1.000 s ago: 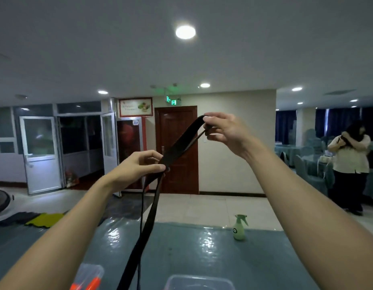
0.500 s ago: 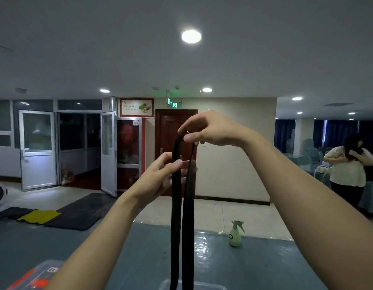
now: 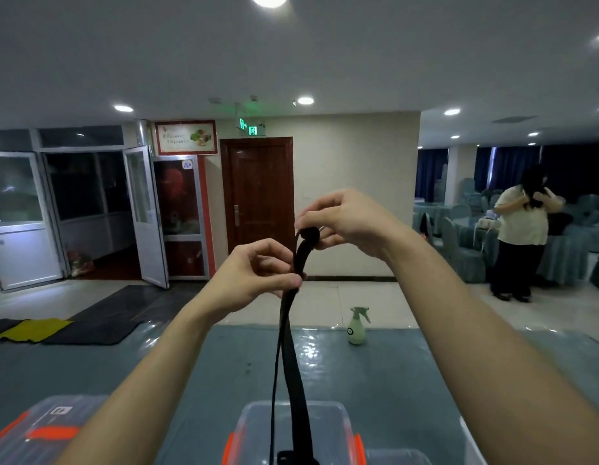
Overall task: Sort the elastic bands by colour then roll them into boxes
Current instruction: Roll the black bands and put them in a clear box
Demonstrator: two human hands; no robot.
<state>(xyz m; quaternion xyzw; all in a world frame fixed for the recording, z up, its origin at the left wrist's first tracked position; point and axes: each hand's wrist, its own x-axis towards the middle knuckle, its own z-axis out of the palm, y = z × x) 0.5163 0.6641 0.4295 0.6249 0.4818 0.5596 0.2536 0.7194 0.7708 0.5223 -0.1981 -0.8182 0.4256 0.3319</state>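
Observation:
A long black elastic band (image 3: 293, 357) hangs doubled from my raised hands down into a clear plastic box (image 3: 258, 427) with orange clips at the bottom centre. My right hand (image 3: 348, 223) pinches the band's top end, which is curled into a small roll. A little lower and to the left, my left hand (image 3: 258, 273) pinches the band between thumb and fingers. A second clear box (image 3: 43, 431) with an orange-trimmed lid sits at the bottom left.
The boxes stand on a table with a shiny blue-grey cover (image 3: 375, 374). A pale green spray bottle (image 3: 357, 325) stands near its far edge. A person (image 3: 523, 233) stands at the right among covered chairs. Dark mats (image 3: 100, 317) lie on the floor at left.
My hands have dropped lower in view and the camera tilted down. The band's top end, held flat before, is now curled into a small roll under my right fingers.

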